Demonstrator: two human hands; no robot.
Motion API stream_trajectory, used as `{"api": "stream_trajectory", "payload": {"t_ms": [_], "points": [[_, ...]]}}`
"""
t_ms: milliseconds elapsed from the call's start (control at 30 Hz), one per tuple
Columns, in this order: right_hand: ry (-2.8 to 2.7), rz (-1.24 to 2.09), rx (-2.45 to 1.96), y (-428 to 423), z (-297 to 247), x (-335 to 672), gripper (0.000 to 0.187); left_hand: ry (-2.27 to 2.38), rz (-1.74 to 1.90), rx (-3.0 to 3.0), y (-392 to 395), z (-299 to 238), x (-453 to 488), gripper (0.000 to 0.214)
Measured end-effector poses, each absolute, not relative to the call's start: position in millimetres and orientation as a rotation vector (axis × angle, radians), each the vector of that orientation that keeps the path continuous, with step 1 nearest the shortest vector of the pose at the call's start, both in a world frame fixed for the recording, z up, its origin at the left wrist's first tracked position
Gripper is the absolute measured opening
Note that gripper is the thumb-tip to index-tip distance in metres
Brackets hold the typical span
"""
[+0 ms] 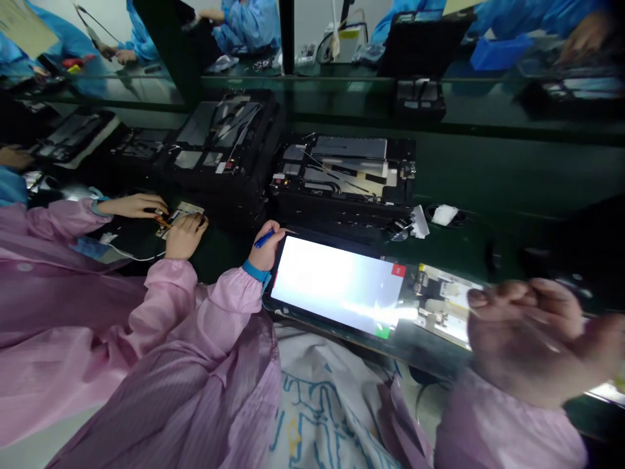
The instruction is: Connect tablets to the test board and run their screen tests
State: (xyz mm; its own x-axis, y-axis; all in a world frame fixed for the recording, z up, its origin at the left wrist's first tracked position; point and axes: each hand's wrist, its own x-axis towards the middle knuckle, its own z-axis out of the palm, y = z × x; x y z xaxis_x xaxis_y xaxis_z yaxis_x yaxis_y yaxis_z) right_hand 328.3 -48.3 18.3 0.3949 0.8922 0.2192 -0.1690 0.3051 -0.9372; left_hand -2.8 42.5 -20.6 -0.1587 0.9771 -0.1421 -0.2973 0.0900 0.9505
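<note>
- The screen [336, 280] is at the near edge of the table [225, 246], right over the person's lap. It glows white, with a red patch at its 2 o'clock corner and a green one near 4 o'clock.
- The left hand [265, 251] touches the screen's 10 o'clock corner. Its fingers are closed on a blue pen [263, 238], and a blue band [257, 273] goes round the wrist.
- At 3 o'clock from the screen, just beside it, lies a board [442, 306].
- The right hand [532, 352] is a bit past 3 o'clock, hiding the board's far end. Its fingers look curled, but it is too blurry to tell if they hold anything.
- At 2 o'clock, a white lump [445, 215] sits by a black cord [430, 212].
- At 12 o'clock is a black stack [342, 208]; a taller stack [222, 172] stands between 10 and 11.
- Between 9 and 10 o'clock, a co-worker's hands [184, 238] touch a small board [189, 209].
- Between 1 and 2, far back, is a blue bin [500, 53].
</note>
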Motion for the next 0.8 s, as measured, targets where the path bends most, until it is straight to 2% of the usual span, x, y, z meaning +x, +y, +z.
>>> {"api": "stream_trajectory", "payload": {"t_ms": [67,167,233,300,367,500,600,800], "points": [[-0.845,0.932,-0.906,-53,16,305,0.038,1.113,1.357,0.857,42,-20,-3,0.021],[-1.069,1.051,-0.858,-62,8,272,0.022,1.107,1.354,0.877,42,-21,-4,0.020],[-1.308,1.083,-0.869,-68,5,252,0.030,1.114,1.355,0.876,43,-21,-4,0.020],[-1.524,0.964,-0.923,-71,3,235,0.045,1.100,1.360,0.875,43,-21,-4,0.020],[-1.694,0.728,-1.016,-70,3,220,0.051,1.065,1.374,0.873,43,-20,-4,0.021],[-2.089,0.363,-1.170,-61,2,196,0.044,1.047,1.378,0.827,43,-14,-1,0.025],[-2.306,0.208,-1.271,-57,-1,186,0.046,1.052,1.372,0.781,43,-12,0,0.026],[-2.262,0.247,-1.281,-64,-1,213,0.023,1.045,1.378,0.786,43,-14,-3,0.023]]}}
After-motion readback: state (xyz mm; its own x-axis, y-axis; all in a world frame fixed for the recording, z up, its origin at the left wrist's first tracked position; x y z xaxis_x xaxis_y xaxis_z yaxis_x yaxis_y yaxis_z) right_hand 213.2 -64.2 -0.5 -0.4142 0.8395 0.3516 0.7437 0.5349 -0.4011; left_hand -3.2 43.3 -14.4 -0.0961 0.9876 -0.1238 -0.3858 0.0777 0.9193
